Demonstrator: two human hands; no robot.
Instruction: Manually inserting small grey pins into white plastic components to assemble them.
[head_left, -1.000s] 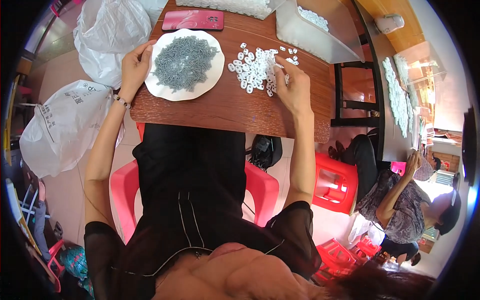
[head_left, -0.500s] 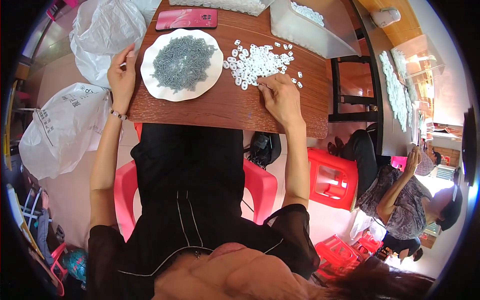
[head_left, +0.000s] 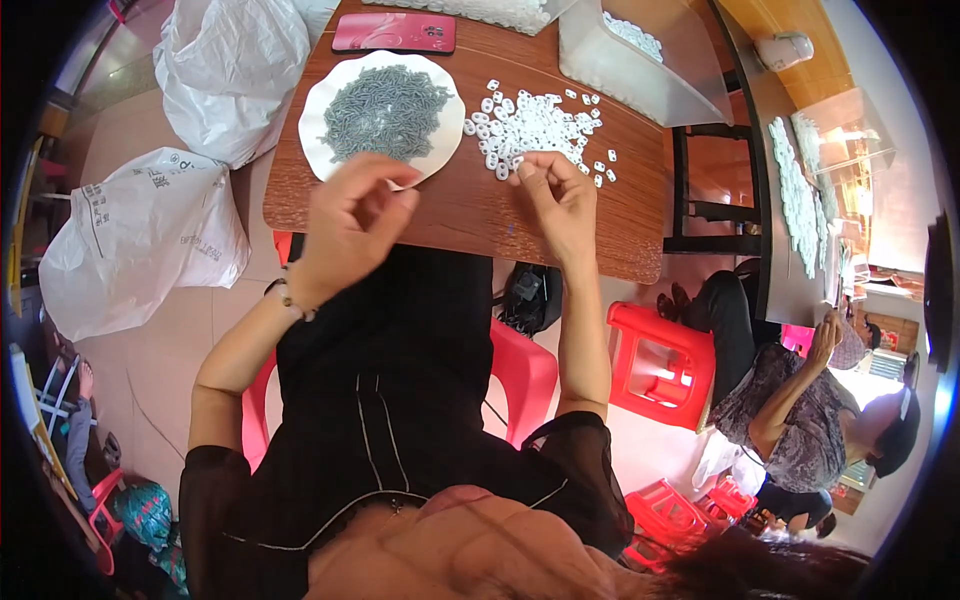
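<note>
The left hand [head_left: 355, 225] is half-curled, thumb and fingertips apart, at the near rim of the plate [head_left: 314, 115] of grey tubes [head_left: 385, 108]. The right hand [head_left: 562, 205] pinches beside loose white pieces [head_left: 540, 128], any grip unclear. Beyond, a box [head_left: 640, 88] holds similar pieces [head_left: 632, 38].

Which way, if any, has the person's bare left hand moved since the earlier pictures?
Yes: the bare left hand has moved rightward and nearer the body, from the left edge of the brown wooden table to its near edge.
</note>
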